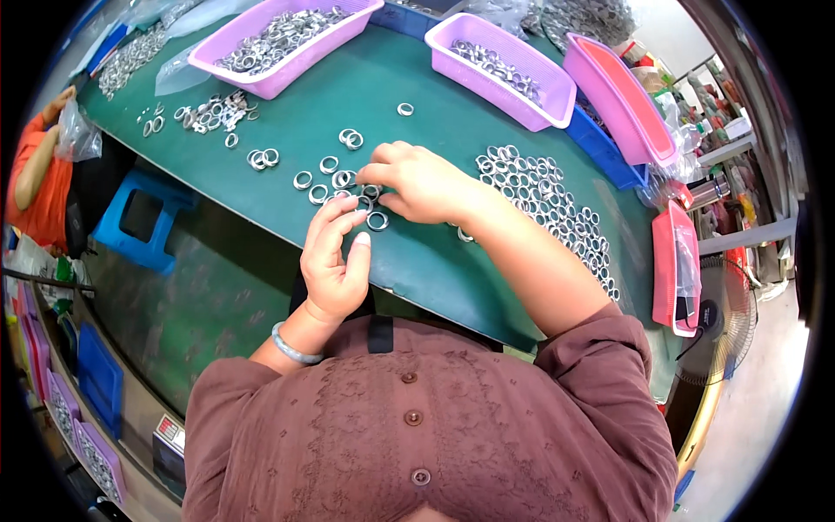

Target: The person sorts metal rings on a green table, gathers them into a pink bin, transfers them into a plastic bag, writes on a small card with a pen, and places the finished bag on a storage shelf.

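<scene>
Small silvery metal rings lie in a loose cluster on the green tabletop in front of me, one plain ring [377, 221] near the table's edge. My left hand [335, 261] is open at the near side of the cluster, fingers stretched out and thumb apart, its fingertips against the rings. Reaching in from the right, my right hand [419, 183] bends its fingers over the cluster, with a metal ring [371, 190] between finger and thumb. Its fingers partly cover the rings below. A bracelet [296, 344] circles my left wrist. Beside my right forearm, many rings [544, 196] lie packed closely together.
Pink-purple baskets of metal parts [270, 83] [439, 43] stand along the far side. A tilted pink basket [609, 96] rests by a blue tray [600, 161]. A red basket [663, 278] and a fan [726, 317] are right. A blue stool [143, 217] and another person [39, 183] are left.
</scene>
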Motion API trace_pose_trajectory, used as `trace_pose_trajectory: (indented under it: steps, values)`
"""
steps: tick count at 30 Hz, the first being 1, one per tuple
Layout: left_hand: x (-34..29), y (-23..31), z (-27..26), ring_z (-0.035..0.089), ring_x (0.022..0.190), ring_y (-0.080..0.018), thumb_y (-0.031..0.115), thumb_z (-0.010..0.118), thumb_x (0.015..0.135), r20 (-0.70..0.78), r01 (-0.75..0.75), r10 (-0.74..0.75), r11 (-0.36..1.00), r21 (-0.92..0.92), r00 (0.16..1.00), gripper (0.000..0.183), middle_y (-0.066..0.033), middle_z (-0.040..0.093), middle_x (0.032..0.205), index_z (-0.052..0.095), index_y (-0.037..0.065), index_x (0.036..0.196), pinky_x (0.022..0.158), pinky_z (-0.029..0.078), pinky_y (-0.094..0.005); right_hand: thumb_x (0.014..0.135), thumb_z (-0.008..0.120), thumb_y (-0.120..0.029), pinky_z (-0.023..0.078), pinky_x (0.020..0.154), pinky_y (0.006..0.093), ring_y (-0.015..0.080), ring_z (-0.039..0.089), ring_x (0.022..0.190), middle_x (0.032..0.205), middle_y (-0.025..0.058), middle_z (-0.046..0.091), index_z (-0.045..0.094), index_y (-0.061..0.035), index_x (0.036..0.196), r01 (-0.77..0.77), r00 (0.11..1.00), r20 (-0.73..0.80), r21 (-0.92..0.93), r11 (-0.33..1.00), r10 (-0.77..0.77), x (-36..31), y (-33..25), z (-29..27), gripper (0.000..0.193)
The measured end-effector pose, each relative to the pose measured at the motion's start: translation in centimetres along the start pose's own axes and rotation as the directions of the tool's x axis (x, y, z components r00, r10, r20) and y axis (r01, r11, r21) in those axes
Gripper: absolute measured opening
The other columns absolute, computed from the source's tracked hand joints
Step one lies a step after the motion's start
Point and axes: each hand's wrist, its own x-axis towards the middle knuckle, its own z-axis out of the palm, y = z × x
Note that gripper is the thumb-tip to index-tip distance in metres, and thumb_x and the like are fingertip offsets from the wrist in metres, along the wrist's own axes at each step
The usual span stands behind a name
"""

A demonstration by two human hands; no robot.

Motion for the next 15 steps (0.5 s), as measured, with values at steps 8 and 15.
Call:
trace_pose_trajectory:
  steps: [8,15]
  values:
    - [-0.3,-0.5,0.0,0.045,0.121,-0.0253,-0.012,0.048,0.079,-0.014,0.028,-0.03,0.991,-0.132,0.999,0.034,-0.0165,0.046,0.126,0.054,-0.005,0.111,0.103,0.035,-0.0363,0.069,0.069,-0.011,0.046,0.082,0.0407,0.0319,0.054,0.096,0.092,0.0125,0.057,0.06,-0.0037,0.095,-0.229,0.876,0.354,-0.292,0.928,0.328,-2.5,1.3,-3.4,0.029]
    - [-0.3,-0.8,0.2,0.042,0.123,-0.025,-0.014,0.045,0.079,-0.068,-0.003,-0.007,0.989,-0.149,0.998,0.042,-0.0166,0.043,0.128,0.048,-0.006,0.12,0.106,0.031,-0.0354,0.069,0.069,-0.015,0.044,0.082,0.0397,0.0311,0.053,0.095,0.102,0.012,0.054,0.058,-0.0046,0.098,0.076,0.991,0.111,0.033,0.997,-0.079,-0.7,-1.7,-0.1,0.033]
